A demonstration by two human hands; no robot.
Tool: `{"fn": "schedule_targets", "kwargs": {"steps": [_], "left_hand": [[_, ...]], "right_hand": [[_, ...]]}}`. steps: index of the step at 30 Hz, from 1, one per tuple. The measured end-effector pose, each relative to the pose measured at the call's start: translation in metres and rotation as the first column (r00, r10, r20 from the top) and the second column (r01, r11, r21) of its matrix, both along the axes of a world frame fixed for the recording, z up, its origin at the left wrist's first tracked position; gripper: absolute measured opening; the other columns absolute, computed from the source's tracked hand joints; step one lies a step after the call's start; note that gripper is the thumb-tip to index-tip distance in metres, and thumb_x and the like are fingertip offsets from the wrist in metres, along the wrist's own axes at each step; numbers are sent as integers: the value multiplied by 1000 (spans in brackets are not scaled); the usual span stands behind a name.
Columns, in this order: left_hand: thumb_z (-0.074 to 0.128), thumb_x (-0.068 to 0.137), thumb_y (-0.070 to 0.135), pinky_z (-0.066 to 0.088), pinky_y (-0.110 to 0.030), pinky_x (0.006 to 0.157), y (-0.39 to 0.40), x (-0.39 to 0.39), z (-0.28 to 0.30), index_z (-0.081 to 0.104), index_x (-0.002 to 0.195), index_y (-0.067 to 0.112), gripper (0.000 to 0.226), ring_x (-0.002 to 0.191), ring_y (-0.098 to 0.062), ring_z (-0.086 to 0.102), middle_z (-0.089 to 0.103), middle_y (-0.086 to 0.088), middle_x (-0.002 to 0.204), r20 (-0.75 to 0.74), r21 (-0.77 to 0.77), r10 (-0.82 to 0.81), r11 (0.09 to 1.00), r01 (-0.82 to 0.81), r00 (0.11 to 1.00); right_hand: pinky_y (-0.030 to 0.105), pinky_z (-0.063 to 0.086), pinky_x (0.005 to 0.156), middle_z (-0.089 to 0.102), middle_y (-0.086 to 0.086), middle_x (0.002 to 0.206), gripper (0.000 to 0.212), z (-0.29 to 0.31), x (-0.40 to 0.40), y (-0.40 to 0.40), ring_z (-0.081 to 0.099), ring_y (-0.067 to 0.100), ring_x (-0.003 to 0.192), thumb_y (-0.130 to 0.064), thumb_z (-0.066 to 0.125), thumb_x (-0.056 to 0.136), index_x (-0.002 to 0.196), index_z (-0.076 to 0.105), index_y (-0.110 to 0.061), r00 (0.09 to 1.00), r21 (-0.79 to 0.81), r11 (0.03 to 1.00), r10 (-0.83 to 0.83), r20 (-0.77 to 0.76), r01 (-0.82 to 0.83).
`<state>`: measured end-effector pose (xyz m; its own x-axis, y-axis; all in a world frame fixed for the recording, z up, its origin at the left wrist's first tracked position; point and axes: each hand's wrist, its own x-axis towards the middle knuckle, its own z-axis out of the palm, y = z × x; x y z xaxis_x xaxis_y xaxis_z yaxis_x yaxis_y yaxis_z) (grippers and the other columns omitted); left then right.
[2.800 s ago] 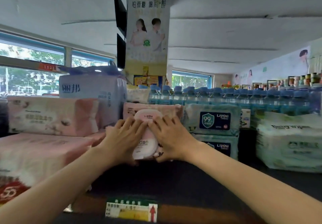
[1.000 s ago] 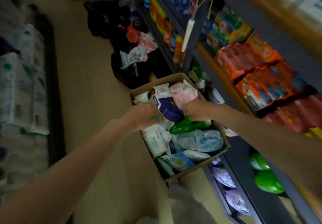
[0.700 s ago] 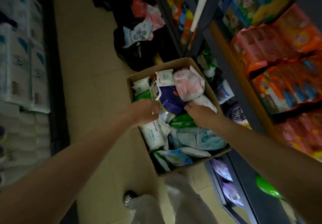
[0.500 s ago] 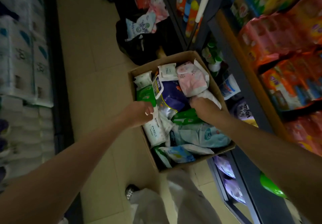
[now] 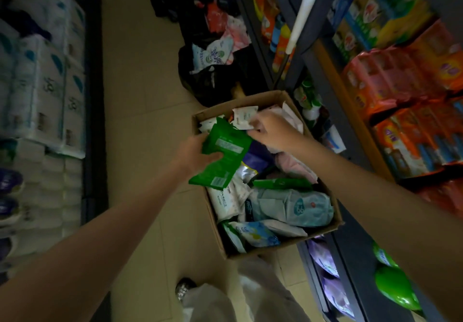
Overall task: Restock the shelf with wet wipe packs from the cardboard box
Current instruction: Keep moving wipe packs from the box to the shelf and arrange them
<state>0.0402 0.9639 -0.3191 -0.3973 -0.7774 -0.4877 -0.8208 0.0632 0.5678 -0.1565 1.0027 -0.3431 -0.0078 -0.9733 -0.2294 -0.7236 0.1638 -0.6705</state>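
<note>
An open cardboard box (image 5: 280,245) stands on the floor against the foot of the shelf unit (image 5: 355,246). It is full of mixed wet wipe packs, among them a large pale blue pack (image 5: 293,206) and a small white pack (image 5: 244,119). My left hand (image 5: 193,153) grips a green wet wipe pack (image 5: 223,156), lifted above the box's left side. My right hand (image 5: 275,131) hovers over the far end of the box. Its fingertips reach the green pack's upper right corner, and whether they pinch it is unclear.
Orange and red packs (image 5: 400,76) fill the shelves on the right, with green items (image 5: 393,286) lower down. Black bags (image 5: 213,76) with loose packs lie beyond the box. Stacked tissue packs (image 5: 37,83) line the aisle's left side. My pale trouser legs (image 5: 250,296) are below.
I turned from the top shelf down to the box on the floor. My left hand has lifted a green pack out of it, and my right hand rose from among the packs towards that pack.
</note>
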Motion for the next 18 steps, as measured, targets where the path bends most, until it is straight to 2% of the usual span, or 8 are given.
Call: {"fn": "schedule_targets", "kwargs": {"steps": [2,4,6,7,10,12,14,18], "left_hand": [[65,85,12,43,-23,77,9,6,-9,56,122,-1,41,109,-31,60,62,-15,119,-16,81,95,992,-94,995],[64,85,8,44,-23,78,16,13,-19,55,122,-3,40,112,-32,58,60,-18,124,-46,153,215,967,-206,975],[62,86,6,44,-22,78,21,19,-25,53,124,-3,40,113,-32,57,59,-18,126,-43,197,300,938,-287,953],[62,86,6,45,-24,81,22,22,-27,53,125,-3,40,114,-32,57,58,-18,126,-39,218,328,925,-312,944],[61,87,6,47,-34,91,21,31,-29,52,124,-3,40,113,-33,58,57,-20,127,-53,279,382,893,-354,923],[61,87,8,47,-33,90,18,37,-24,53,123,-2,38,112,-32,59,58,-19,127,-56,279,413,881,-383,909],[59,89,9,46,-28,85,13,45,-12,53,124,-2,37,113,-30,59,59,-18,127,-69,263,474,857,-443,878],[57,90,10,45,-27,85,-2,70,28,53,125,-1,37,115,-28,58,59,-14,127,-154,321,672,727,-607,724]], "right_hand": [[30,37,59,52,7,71,34,-29,-1,22,56,24,79,-37,63,85,67,47,-12,976,355,922,197,-90,-153],[29,39,66,54,4,86,34,-49,5,47,54,23,88,-45,63,83,79,50,-13,870,613,756,442,-216,-232],[32,43,85,58,9,115,18,-61,13,62,54,29,109,-26,56,91,102,56,-12,723,623,746,564,-399,-237],[34,41,92,56,11,123,21,-64,18,64,50,30,117,-14,49,93,112,57,-9,663,595,770,572,-483,-231],[37,41,96,55,11,128,32,-58,26,58,50,30,122,-5,41,93,123,55,-6,618,536,816,540,-572,-217],[36,45,91,57,13,123,30,-42,26,38,55,30,115,-10,46,91,119,56,-7,690,499,846,476,-545,-190],[35,48,84,60,15,112,24,-16,27,11,59,32,105,-14,53,87,109,58,-7,829,413,899,338,-446,-144],[31,45,82,63,15,100,18,63,51,-47,61,32,99,-9,61,84,102,60,-9,989,-20,998,49,-142,-52]]}}
